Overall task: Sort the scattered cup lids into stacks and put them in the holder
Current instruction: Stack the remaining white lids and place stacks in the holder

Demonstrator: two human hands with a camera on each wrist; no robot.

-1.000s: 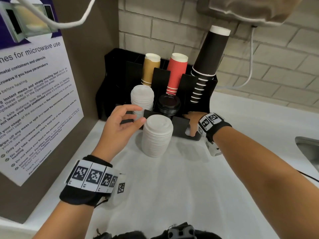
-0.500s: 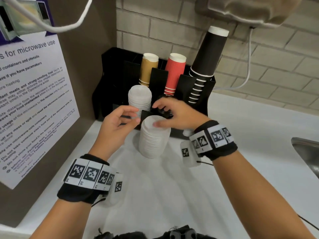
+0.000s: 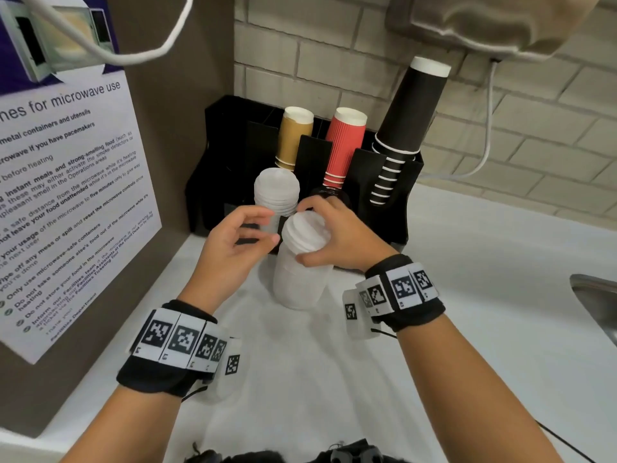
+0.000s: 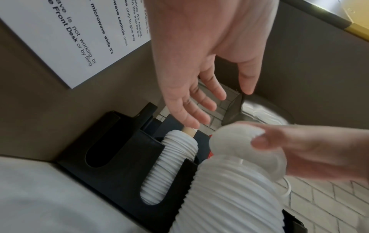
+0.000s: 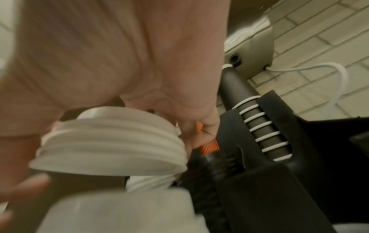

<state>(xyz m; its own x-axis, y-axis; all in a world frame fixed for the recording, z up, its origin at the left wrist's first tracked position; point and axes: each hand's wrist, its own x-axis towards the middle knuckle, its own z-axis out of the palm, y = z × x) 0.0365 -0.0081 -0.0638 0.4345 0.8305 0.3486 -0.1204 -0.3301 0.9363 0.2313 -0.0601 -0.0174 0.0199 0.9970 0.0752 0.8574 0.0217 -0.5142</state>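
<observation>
A tall stack of white lids (image 3: 300, 285) stands on the white counter in front of the black holder (image 3: 384, 202). My right hand (image 3: 314, 235) grips the top few white lids (image 3: 300, 228) and holds them tilted just above the rest of the stack; the right wrist view shows this bunch (image 5: 111, 138) apart from the stack below (image 5: 119, 212). My left hand (image 3: 263, 227) hovers beside the stack with relaxed fingers and holds nothing; the left wrist view shows its fingers (image 4: 199, 102) apart from the lids. Another white lid stack (image 3: 276, 192) sits in a front slot of the holder.
Tan cups (image 3: 295, 135), red cups (image 3: 345, 145) and black cups (image 3: 410, 115) stand in the holder's back slots. Black lids (image 3: 340, 195) sit behind my right hand. A panel with a paper notice (image 3: 66, 195) stands on the left, a sink edge (image 3: 597, 302) on the right.
My right hand came from the holder's front right to the top of the stack, gripped the top few lids and raised them. The left hand stayed beside the stack.
</observation>
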